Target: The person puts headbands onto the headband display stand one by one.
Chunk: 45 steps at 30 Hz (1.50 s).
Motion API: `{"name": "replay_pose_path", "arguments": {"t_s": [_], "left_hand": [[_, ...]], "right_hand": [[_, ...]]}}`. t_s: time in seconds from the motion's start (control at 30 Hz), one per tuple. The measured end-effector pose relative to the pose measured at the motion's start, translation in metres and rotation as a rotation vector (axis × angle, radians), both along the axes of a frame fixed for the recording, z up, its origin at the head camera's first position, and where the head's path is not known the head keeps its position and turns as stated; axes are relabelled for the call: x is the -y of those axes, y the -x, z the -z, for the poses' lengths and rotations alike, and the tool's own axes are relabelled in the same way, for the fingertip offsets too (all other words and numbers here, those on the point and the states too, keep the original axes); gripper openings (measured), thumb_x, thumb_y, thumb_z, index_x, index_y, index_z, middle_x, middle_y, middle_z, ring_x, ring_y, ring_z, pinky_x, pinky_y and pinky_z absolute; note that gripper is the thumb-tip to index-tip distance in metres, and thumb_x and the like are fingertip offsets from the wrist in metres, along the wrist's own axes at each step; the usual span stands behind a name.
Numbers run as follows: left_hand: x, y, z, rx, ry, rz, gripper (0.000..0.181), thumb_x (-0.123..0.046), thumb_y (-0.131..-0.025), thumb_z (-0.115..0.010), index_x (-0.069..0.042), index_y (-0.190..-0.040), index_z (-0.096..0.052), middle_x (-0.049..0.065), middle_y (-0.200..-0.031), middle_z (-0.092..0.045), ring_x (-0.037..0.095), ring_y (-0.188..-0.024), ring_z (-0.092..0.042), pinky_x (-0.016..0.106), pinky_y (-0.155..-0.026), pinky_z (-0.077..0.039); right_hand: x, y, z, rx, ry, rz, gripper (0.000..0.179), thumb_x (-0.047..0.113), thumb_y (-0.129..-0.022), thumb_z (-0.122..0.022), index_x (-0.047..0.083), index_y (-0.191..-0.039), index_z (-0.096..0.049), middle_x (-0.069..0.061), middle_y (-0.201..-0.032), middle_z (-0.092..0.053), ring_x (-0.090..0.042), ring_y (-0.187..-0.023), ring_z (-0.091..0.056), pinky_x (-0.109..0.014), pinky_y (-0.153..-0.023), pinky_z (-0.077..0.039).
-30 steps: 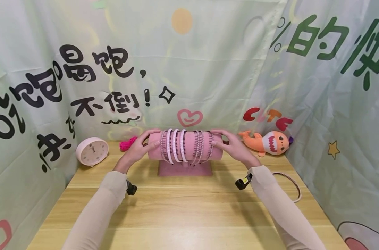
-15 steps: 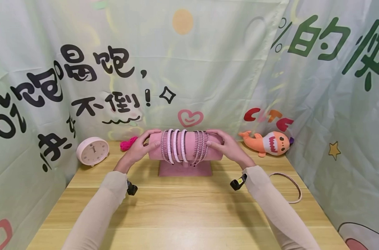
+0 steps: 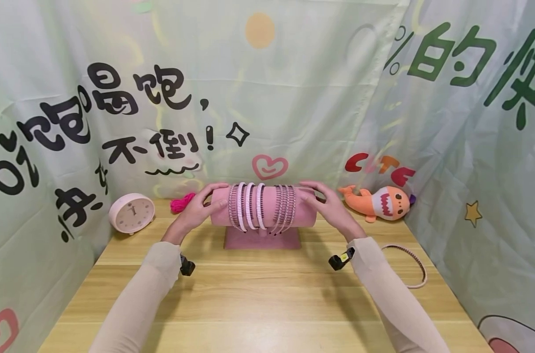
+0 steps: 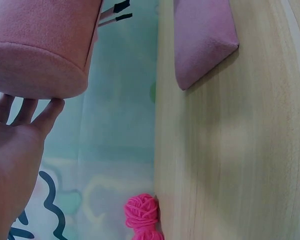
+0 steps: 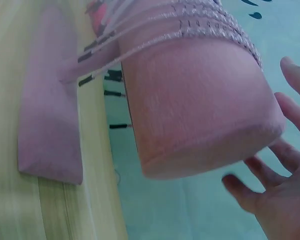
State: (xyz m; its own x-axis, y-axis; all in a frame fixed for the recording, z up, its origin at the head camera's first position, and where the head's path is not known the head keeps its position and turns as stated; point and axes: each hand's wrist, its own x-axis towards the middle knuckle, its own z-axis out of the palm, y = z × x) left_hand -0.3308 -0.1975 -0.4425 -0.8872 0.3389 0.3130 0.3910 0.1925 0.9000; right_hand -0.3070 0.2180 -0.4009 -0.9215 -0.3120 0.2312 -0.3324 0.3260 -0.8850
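Note:
A pink headband display stand [image 3: 306, 215] stands at the table's back, its padded roll raised on a short post over a flat base [image 3: 262, 239]. Around the roll sit several headbands: smooth white ones [image 3: 249, 207] left of the middle, and braided, toothed ones [image 3: 284, 208] bunched to the right. My left hand [image 3: 198, 210] holds the roll's left end, thumb in front and fingers over the top; the left wrist view shows fingertips against the pink end. My right hand [image 5: 282, 195] is beside the roll's right end, fingers spread, thumb and fingers around nothing.
One more headband [image 3: 419, 262] lies on the table near the right edge. An orange plush toy [image 3: 379, 202] sits at back right. A pink round clock [image 3: 132, 213] and bright pink yarn [image 3: 182, 202] stand at back left. Printed curtains rise behind and beside the table.
The rightmost headband has slid left along the roll, close to the other braided ones. My right hand moved left with it, then drew back right. My left hand stayed put.

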Motion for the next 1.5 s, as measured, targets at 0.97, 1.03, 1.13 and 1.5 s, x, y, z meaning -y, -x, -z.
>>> {"name": "replay_pose_path", "arguments": {"t_s": [0.97, 1.03, 1.13, 1.5], "left_hand": [[0.001, -0.002, -0.002, 0.004, 0.009, -0.004, 0.053, -0.021, -0.107, -0.071, -0.017, -0.157, -0.053, 0.008, -0.168, -0.046, 0.028, -0.142, -0.054, 0.034, -0.115, -0.051], [0.001, -0.001, -0.002, 0.006, 0.012, -0.002, 0.053, -0.021, -0.107, -0.071, -0.017, -0.157, -0.053, 0.008, -0.167, -0.047, 0.029, -0.142, -0.054, 0.041, -0.118, -0.05], [0.0, -0.001, -0.002, 0.006, 0.016, -0.001, 0.053, -0.022, -0.107, -0.072, -0.018, -0.157, -0.054, 0.007, -0.166, -0.048, 0.03, -0.143, -0.054, 0.052, -0.121, -0.047], [0.0, 0.0, 0.0, 0.014, 0.016, -0.002, 0.053, -0.022, -0.107, -0.071, -0.018, -0.157, -0.053, 0.007, -0.166, -0.048, 0.031, -0.142, -0.055, 0.043, -0.117, -0.05]], "right_hand": [[-0.118, -0.037, 0.004, 0.016, -0.222, 0.114, 0.054, 0.039, -0.114, -0.059, 0.009, -0.158, -0.054, -0.018, -0.169, -0.045, -0.043, -0.159, -0.036, -0.07, -0.119, -0.043], [-0.129, -0.041, 0.008, 0.018, -0.243, 0.134, 0.053, 0.04, -0.114, -0.058, 0.011, -0.159, -0.054, -0.015, -0.168, -0.047, -0.034, -0.155, -0.044, -0.057, -0.118, -0.048], [-0.145, -0.047, 0.016, 0.012, -0.27, 0.161, 0.051, 0.038, -0.115, -0.057, 0.012, -0.159, -0.055, -0.001, -0.158, -0.057, -0.01, -0.14, -0.056, -0.028, -0.109, -0.051], [-0.191, -0.067, 0.029, 0.072, -0.344, 0.214, 0.052, 0.043, -0.115, -0.055, 0.013, -0.157, -0.057, -0.006, -0.156, -0.058, 0.018, -0.118, -0.05, -0.018, -0.094, -0.05]]}}
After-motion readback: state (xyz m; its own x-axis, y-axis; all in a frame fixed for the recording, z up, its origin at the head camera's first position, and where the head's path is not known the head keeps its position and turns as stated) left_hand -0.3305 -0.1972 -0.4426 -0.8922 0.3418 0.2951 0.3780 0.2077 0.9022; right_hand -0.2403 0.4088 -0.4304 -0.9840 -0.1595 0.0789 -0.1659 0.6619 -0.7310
